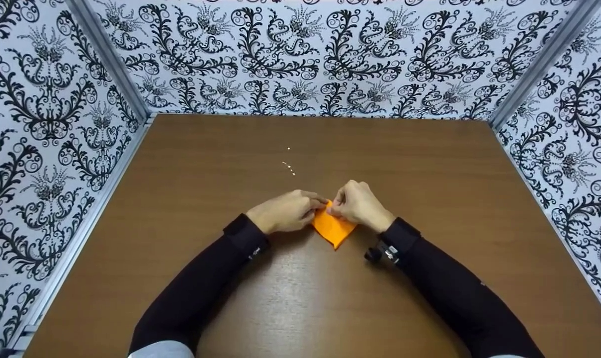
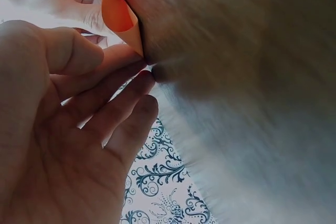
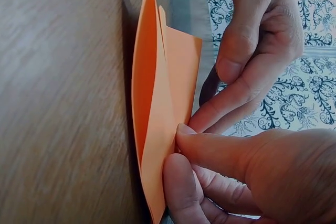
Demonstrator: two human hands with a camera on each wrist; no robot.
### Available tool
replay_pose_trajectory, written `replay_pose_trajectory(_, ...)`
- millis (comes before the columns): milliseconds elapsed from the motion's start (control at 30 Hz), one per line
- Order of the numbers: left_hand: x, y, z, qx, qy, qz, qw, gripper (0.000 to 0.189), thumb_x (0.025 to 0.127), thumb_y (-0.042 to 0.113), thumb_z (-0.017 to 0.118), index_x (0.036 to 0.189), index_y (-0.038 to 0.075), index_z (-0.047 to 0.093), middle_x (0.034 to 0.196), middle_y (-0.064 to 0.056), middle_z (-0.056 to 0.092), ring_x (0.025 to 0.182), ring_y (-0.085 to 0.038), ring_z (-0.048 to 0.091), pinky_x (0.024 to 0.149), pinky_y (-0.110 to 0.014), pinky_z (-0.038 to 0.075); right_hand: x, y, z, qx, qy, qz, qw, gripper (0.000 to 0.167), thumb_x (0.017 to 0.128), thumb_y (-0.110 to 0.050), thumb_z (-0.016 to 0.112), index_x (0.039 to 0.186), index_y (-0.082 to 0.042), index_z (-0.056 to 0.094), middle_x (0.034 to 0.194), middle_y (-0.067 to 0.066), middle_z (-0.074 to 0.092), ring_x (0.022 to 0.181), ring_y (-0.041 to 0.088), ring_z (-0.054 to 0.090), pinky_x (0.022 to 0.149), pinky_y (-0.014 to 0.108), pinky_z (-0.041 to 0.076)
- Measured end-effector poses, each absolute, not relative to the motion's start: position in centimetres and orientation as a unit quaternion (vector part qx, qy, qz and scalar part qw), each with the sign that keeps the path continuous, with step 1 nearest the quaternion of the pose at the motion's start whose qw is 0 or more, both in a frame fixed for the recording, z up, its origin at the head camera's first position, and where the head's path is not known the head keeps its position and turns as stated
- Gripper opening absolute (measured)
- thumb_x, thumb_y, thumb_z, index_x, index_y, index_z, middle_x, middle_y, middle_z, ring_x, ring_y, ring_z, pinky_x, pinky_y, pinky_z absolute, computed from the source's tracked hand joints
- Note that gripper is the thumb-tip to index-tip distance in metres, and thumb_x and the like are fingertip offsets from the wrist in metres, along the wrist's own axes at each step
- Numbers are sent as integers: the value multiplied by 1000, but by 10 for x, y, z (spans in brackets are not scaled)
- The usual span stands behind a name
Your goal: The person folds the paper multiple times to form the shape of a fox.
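A folded orange sheet of paper point(image 1: 335, 229) lies on the table, one corner pointing toward the person. From the right wrist view, its layers point(image 3: 181, 72) bow apart along one side, leaving a gap. My right hand point(image 1: 361, 204) pinches a fold near the far corner between thumb and fingers. Opposite it, my left hand point(image 1: 290, 211) rests fingertips on the paper's left far edge. The left wrist view has those fingers point(image 2: 123, 119) nearly straight, their tips right at the orange fold point(image 2: 119, 17), with the thumb held apart from it.
The brown wooden table point(image 1: 206, 159) reaches back to patterned walls point(image 1: 290, 54) on three sides. Several small white specks point(image 1: 289, 166) show on the tabletop beyond the hands. A small black device point(image 1: 374, 255) sticks out from the right wrist, near the table.
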State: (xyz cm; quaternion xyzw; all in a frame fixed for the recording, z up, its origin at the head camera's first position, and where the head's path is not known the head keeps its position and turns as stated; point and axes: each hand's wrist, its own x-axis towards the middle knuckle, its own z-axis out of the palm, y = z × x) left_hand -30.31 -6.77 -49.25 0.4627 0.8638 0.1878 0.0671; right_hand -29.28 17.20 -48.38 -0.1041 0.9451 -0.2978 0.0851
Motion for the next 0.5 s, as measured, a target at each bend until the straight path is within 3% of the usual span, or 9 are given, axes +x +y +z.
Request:
replay_pose_trajectory(200, -303, -68, -492, 469, 862, 183, 57, 33, 116, 5, 65, 143, -2, 82, 158, -18, 78, 139, -35, 82, 115, -43, 69, -294, 173, -486, -115, 947, -291, 77, 21, 99, -22, 95, 84, -10, 88, 80, 3, 82, 67, 14, 66, 60, 20, 49)
replay_pose_trajectory(500, -302, -68, -491, 470, 863, 179, 48, 33, 115, 5, 65, 141, -1, 83, 154, -18, 80, 135, -36, 83, 114, -45, 70, -293, 172, -483, -108, 947, -289, 85, 19, 100, -22, 94, 85, -10, 90, 83, 5, 85, 68, 14, 68, 60, 20, 51)
